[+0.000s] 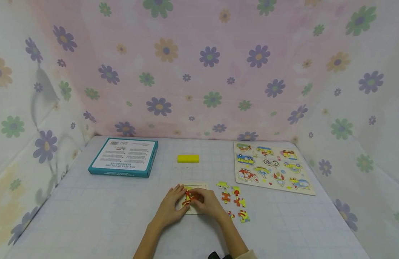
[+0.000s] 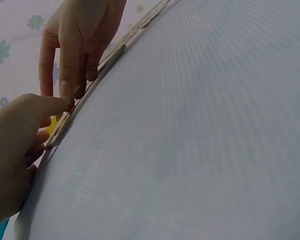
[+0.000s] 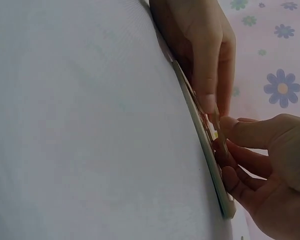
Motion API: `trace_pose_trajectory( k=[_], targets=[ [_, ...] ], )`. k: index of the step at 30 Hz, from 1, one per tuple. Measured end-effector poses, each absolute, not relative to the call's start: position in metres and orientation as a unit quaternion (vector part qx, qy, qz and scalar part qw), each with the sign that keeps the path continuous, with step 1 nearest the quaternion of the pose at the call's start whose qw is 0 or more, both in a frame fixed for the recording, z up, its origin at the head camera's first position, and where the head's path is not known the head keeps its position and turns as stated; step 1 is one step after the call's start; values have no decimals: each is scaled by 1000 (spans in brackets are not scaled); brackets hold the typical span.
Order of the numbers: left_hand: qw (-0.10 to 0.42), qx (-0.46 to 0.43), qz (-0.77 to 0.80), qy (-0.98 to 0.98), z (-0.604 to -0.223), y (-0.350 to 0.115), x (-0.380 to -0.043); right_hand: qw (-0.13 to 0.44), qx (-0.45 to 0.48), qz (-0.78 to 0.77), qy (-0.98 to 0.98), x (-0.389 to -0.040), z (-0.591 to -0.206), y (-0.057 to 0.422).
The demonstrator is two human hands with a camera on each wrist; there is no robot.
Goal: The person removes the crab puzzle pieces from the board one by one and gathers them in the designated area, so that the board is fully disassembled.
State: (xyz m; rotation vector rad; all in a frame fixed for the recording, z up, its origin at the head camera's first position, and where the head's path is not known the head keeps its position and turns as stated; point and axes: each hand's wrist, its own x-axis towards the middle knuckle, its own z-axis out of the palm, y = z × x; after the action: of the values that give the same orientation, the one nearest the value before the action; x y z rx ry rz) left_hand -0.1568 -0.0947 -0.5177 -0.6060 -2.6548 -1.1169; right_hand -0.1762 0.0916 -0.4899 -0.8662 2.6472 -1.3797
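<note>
A small wooden jigsaw board point(image 1: 196, 212) lies on the table in front of me, with red and yellow pieces in its left part. My left hand point(image 1: 171, 205) rests on its left side, fingers fairly straight along the top and thumb at the lower part. Over the middle of the board my right hand point(image 1: 206, 202) pinches a thin puzzle piece point(image 3: 218, 131) between thumb and fingers. The right wrist view shows this piece tilted up, apart from the board's flat surface in part. My fingers hide much of the board.
Several loose puzzle pieces point(image 1: 226, 197) lie right of the board. A larger wooden vehicle puzzle point(image 1: 270, 172) sits at the back right. A yellow block point(image 1: 188, 158) is behind the board, and a teal-edged box point(image 1: 123, 158) stands at the back left. Flowered cloth walls point(image 1: 193, 72) surround the table.
</note>
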Motion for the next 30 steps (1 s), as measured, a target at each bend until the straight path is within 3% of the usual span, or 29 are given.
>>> trace_pose_trajectory(
  k=[3,11,30],
  targets=[
    [93,-202,-384,-896,-517,-95,-156,9,-276,-438,856,-176,-490,90],
    [76,-203,-370,-903,-514,-94,-155,-101,-254,-366,890,-174,-486,93],
    [31,-159,-396,-904,-509,-125,-152,-61,-311,-466,826,-174,-488,91]
  ],
)
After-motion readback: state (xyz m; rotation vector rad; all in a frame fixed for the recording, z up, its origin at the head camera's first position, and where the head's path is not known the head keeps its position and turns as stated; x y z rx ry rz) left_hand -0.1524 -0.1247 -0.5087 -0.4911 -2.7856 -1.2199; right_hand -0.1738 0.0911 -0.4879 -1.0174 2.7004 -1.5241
